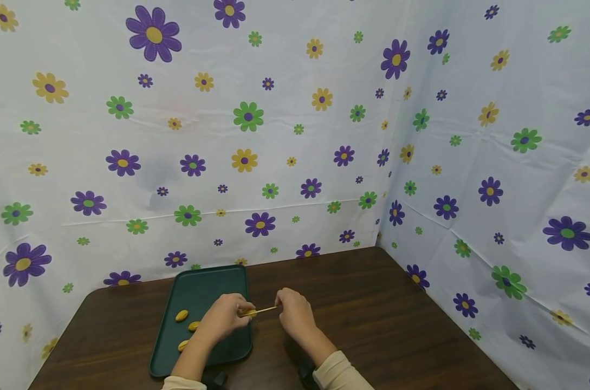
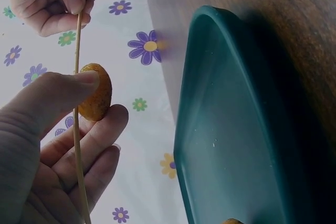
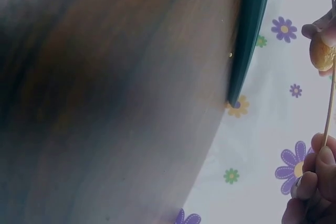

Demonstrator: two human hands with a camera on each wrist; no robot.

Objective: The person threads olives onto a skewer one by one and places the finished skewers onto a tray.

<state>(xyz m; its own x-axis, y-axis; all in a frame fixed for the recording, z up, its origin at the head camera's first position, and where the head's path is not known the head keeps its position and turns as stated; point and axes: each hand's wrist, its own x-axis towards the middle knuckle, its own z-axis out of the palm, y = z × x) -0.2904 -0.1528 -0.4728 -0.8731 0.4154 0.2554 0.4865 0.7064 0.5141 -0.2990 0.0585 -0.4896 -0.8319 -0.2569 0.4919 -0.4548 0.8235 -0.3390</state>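
Note:
In the left wrist view, my left hand holds a small yellow-orange oval fruit between thumb and fingers. A thin wooden skewer runs along the fruit's side, passes under the left thumb and crosses the palm. Thumb and fingertips of my right hand pinch the skewer's other end, to the right of the left hand. Both hands are raised near the right edge of a dark green tray. On the tray lie similar yellow fruits, partly behind the left forearm.
The tray stands on the left part of a dark brown wooden table. White cloth walls with purple, green and yellow flowers rise behind the table and along its right side.

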